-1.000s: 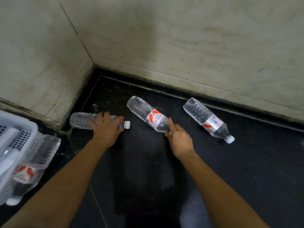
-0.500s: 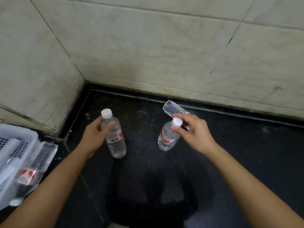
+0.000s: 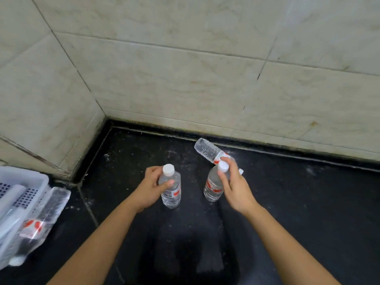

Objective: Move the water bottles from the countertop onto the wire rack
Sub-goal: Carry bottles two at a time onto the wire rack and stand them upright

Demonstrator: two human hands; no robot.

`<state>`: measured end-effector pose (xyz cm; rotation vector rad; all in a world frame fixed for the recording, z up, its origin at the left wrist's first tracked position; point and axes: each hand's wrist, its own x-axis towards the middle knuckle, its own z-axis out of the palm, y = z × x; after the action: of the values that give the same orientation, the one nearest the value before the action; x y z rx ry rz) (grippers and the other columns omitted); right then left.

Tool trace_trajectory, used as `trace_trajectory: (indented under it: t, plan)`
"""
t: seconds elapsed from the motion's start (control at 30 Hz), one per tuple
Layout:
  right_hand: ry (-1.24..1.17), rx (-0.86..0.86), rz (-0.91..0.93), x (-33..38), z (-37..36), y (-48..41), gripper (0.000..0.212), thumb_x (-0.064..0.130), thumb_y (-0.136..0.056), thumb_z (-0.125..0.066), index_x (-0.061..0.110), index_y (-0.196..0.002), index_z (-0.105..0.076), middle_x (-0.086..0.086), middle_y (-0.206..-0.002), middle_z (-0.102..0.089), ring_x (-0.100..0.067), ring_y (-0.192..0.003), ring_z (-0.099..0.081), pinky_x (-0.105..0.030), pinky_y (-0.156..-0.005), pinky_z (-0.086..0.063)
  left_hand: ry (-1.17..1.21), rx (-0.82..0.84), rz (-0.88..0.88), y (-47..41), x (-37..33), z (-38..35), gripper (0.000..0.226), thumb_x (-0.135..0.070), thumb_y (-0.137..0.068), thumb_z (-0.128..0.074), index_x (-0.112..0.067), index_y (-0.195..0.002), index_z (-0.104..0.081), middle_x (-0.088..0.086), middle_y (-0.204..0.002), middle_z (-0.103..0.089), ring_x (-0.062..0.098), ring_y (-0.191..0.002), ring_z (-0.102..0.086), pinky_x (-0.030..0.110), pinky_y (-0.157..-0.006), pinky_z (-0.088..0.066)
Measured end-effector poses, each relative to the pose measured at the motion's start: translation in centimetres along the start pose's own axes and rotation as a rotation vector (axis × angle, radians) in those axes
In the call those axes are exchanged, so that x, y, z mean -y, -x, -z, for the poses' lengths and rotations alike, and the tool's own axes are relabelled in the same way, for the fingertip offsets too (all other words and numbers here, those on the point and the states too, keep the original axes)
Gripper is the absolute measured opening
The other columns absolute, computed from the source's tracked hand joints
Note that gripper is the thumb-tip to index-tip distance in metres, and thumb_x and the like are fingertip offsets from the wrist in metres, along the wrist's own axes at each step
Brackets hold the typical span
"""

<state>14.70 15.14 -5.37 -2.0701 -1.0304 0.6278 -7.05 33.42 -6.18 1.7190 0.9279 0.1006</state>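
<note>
Pale wall tiles (image 3: 185, 83) meet a black stone countertop (image 3: 308, 202). Left hand (image 3: 153, 187) wraps one clear plastic water bottle (image 3: 171, 192); right hand (image 3: 232, 186) pinches another clear bottle (image 3: 212, 187) near its white cap. Both look upright. Hold tight and lift straight. A third bottle (image 3: 205, 150) lies behind. No wire rack shows.

We hold two bottles upright over the black countertop (image 3: 308, 202). Our left hand (image 3: 151, 187) wraps the left bottle (image 3: 171, 192) near its shoulder, thumb across the front, white cap up. Our right hand (image 3: 234, 188) pinches the right bottle (image 3: 212, 187) at the neck, fingers around its cap — its body tilts slightly. Whether either base touches the counter, we cannot tell. Behind the right hand a third bottle (image 3: 207, 150) lies on its side near the tiled wall (image 3: 205, 79). At far left a white basket (image 3: 26, 182) sits, with a fourth bottle (image 3: 43, 219) lying just beside it.
</note>
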Motion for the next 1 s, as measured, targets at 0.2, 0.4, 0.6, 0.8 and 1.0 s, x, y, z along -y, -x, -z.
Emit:
trace_trajectory:
  t: [0.2, 0.4, 0.6, 0.8, 1.0]
  plan:
    - [0.048, 0.107, -0.035, -0.1, -0.9, -0.1, 0.064, 0.037, -0.100, -0.062, 0.034, -0.150, -0.023, -0.001, -0.146, -0.052, -0.027, -0.125, -0.058, -0.027, -0.094, -0.042, 0.211, 0.012, 0.106, 0.8, -1.1, -0.9, 0.059, -0.026, -0.078, -0.061, -0.036, -0.134, -0.048, 0.005, -0.140, -0.049, 0.020, -0.130, -0.049, 0.041, -0.113, -0.037]
    - [0.039, 0.053, -0.049, -0.6, -2.5, 0.3, 0.071, 0.032, -0.100, -0.063, 0.028, -0.156, -0.020, 0.004, -0.160, -0.036, -0.025, -0.136, -0.050, -0.022, -0.098, -0.035, 0.047, -0.136, -0.051, -0.9, -0.5, -4.5, 0.023, -0.052, -0.089, -0.065, -0.046, -0.106, -0.051, -0.006, -0.123, -0.043, -0.010, -0.110, -0.049, 0.021, -0.100, -0.036]
    - [-0.032, -0.051, -0.175, -1.5, -2.2, -0.6, 0.077, 0.035, -0.103, -0.056, 0.054, -0.148, 0.004, -0.007, -0.161, -0.033, -0.033, -0.133, -0.054, -0.047, -0.109, -0.045, 0.013, -0.040, -0.112, -4.4, -0.7, -3.2, 0.021, -0.038, -0.096, -0.061, -0.033, -0.115, -0.053, -0.001, -0.116, -0.047, 0.005, -0.111, -0.053, 0.028, -0.101, -0.038]
    - [-0.139, -0.190, -0.279, -1.8, -2.7, -1.3, 0.081, 0.032, -0.103, -0.055, 0.048, -0.154, 0.006, 0.003, -0.157, -0.035, -0.022, -0.138, -0.048, -0.038, -0.114, -0.038, -0.003, -0.003, -0.194, -5.1, -0.5, -3.8, 0.021, -0.036, -0.095, -0.063, -0.037, -0.114, -0.054, -0.004, -0.115, -0.048, -0.012, -0.104, -0.051, 0.004, -0.086, -0.034]
    - [-0.196, -0.345, -0.355, -1.4, -4.4, 0.8, 0.069, 0.035, -0.102, -0.056, 0.023, -0.155, -0.013, -0.004, -0.154, -0.040, -0.023, -0.133, -0.050, -0.044, -0.112, -0.042, -0.032, 0.033, -0.238, -5.5, -0.6, -3.9, 0.023, -0.039, -0.095, -0.063, -0.047, -0.114, -0.053, -0.011, -0.112, -0.050, -0.006, -0.106, -0.051, 0.009, -0.087, -0.034]
